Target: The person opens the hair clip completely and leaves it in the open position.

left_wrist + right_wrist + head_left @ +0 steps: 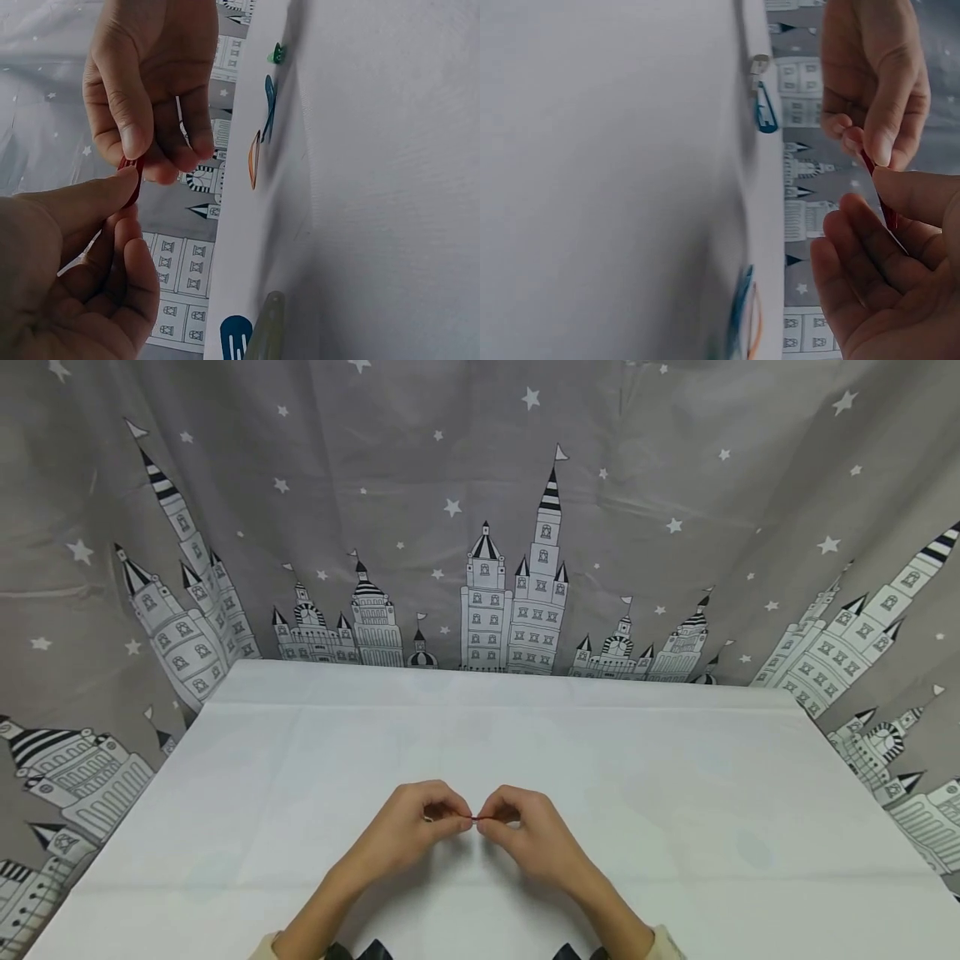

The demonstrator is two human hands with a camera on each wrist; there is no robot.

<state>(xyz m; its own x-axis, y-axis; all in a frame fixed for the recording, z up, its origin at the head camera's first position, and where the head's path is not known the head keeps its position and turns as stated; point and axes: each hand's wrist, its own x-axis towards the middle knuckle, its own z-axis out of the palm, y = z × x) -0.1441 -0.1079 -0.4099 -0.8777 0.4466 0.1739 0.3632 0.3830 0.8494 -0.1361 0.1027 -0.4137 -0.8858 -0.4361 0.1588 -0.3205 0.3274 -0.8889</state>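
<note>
Evidently, both hands are occupied with one article, held over a white-covered bench (637, 752). At left, the left hand (408, 828) has its thumb and index fingertip closed together on one end of a red hair clip (136, 186); its remaining fingers are bent loosely and appear to carry nothing. The clip is midway between the hands, spanning the small gap from one pinch to the other. At right, the right hand (531, 835) pinches the opposite end in the same manner, other fingers relaxed. Gripping so slender a piece by its ends presumably steadies it while leaving the middle exposed; whether the clip is snapped or unsnapped cannot be determined.

Further clips lie on the bench, confirmed in the wrist views only. Running from the left hand's side toward the right hand's side, these are a pale clip (268, 330), a slotted blue snap clip (235, 336) near it, an orange clip (254, 161), a plain blue clip (269, 105) and a green clip (276, 52). Their spread, in my judgement, leaves each within easy reach and separately graspable. Behind stands a grey castle-print curtain (420, 477), seemingly hung as a backdrop.
</note>
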